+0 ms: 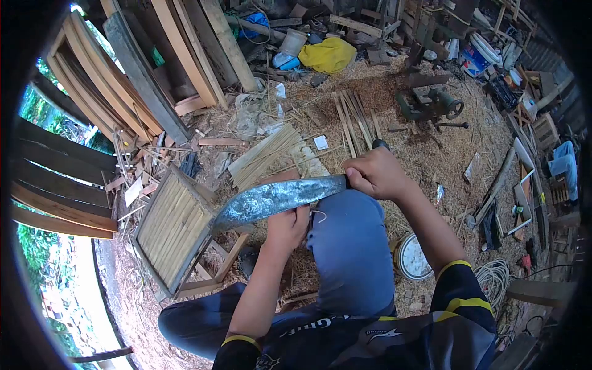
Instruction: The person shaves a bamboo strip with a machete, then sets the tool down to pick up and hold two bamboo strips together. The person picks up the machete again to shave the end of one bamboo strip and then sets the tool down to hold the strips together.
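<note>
Large knife (277,198) at frame centre, blade lying across the raised knee. Right hand (375,174) clenched on its handle; left hand (287,227) closed beneath the blade, contents hidden. Judged step: shaving a strip; the next stroke needs a steady blade angle. Tin (412,257) lower right, contents unclear. Bamboo strips (265,154) above.

Right hand (376,174) closed on handle of big knife (277,198), blade pointing 8 o'clock; left hand (288,225) just under blade, above blue-trousered knee (351,246); bamboo strips (265,154) at 12 o'clock, slatted wooden stool (176,231) at 9 o'clock
</note>
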A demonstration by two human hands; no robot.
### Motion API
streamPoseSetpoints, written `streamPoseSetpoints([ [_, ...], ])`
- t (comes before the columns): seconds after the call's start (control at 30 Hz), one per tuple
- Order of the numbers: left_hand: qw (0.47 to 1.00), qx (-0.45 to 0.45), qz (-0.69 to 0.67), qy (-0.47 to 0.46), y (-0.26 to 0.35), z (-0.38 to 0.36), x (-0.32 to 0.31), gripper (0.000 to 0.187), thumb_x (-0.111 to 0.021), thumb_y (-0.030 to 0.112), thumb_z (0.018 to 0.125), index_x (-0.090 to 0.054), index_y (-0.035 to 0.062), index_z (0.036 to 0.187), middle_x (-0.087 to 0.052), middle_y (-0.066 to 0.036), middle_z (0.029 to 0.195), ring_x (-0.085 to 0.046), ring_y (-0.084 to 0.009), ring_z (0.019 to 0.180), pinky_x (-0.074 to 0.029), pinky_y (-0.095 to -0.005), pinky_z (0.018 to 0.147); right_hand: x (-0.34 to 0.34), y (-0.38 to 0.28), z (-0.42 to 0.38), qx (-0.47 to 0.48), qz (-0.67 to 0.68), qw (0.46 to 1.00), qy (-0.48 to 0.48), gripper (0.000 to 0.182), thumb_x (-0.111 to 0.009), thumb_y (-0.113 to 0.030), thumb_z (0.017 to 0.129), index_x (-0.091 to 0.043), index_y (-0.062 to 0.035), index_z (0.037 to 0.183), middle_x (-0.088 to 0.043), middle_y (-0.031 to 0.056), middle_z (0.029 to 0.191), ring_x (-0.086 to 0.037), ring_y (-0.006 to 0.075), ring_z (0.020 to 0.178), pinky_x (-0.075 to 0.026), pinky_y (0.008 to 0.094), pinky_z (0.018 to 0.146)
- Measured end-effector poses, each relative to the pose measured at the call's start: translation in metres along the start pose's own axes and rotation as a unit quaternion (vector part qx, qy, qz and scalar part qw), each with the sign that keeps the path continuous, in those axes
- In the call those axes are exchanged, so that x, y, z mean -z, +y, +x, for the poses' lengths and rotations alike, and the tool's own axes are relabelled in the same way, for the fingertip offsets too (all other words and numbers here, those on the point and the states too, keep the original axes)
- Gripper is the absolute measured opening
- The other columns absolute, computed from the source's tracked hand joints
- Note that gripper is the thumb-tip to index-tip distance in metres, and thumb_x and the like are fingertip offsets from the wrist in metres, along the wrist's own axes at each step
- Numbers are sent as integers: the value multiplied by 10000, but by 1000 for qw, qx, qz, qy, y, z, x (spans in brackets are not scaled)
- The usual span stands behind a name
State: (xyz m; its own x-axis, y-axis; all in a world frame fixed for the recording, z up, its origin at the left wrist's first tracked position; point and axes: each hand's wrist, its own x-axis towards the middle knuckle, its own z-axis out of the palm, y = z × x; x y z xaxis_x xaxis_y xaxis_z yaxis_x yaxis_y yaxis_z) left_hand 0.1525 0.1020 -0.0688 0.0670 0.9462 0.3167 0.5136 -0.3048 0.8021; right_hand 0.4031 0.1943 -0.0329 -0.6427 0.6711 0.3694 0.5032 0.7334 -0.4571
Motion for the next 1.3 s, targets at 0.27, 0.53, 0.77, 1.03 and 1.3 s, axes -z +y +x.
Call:
streamPoseSetpoints([
  [0.27,1000,-4,-14,0,-2,1,2,161,-529,57,955,-660,-7,1022,-671,-122,929,-621,-254,871,-497,-374,800,4,-5,0,-25,-9,999,-24,327,-468,-305,938,-560,-81,718,-585,159,637,-609,391,641,-456,509,613],
  [0.53,996,-72,51,26,18,4,3,139,-604,94,916,-720,37,967,-702,-172,892,-672,-379,831,-519,-450,757,16,-10,-6,-20,-71,997,7,328,-488,-311,944,-597,-96,722,-621,135,639,-631,365,603,-486,493,587],
  [0.77,996,-55,71,-18,35,-1,15,166,-575,74,929,-713,22,1006,-692,-187,890,-667,-387,837,-512,-461,752,29,-11,-8,24,-101,993,51,280,-534,-304,911,-580,-113,711,-591,108,597,-610,332,553,-478,464,545],
  [1.03,997,12,57,-57,35,-9,22,179,-556,95,960,-685,15,1055,-673,-220,961,-649,-416,917,-499,-469,805,41,-4,-19,40,-170,979,105,235,-618,-278,848,-571,-123,678,-564,70,565,-599,294,517,-472,431,515],
  [1.3,996,58,-16,-68,-25,-41,38,177,-547,179,976,-631,26,1003,-653,-154,929,-638,-327,872,-497,-435,762,55,1,-37,-8,-206,974,94,283,-624,-311,832,-568,-103,649,-570,101,568,-610,322,537,-478,450,527],
])
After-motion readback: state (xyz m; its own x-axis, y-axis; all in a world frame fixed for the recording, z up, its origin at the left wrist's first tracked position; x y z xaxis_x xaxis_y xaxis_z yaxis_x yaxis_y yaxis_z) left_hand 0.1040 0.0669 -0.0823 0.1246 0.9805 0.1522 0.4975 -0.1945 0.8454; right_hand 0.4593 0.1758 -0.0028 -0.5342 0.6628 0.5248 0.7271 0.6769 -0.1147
